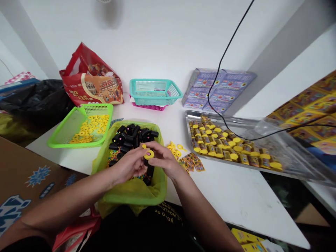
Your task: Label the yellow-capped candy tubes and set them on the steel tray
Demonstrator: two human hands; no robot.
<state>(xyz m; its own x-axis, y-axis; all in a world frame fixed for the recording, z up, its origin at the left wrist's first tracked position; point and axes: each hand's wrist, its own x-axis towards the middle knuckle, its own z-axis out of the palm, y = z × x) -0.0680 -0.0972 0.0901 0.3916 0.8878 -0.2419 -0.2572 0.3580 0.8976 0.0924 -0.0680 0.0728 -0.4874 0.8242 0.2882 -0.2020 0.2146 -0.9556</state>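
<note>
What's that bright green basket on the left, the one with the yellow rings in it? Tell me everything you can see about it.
It is a shallow, rectangular lime-green plastic basket with grid-patterned walls and a solid rim. It sits flat on the white table, left of the person's hands, which are not touching it. A loose layer of small yellow plastic rings covers much of its floor, leaving the left part bare. It looks clean and undamaged.

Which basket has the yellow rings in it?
The bright green basket on the left holds the yellow rings. The teal basket sitting on the pink basket has none showing.
</note>
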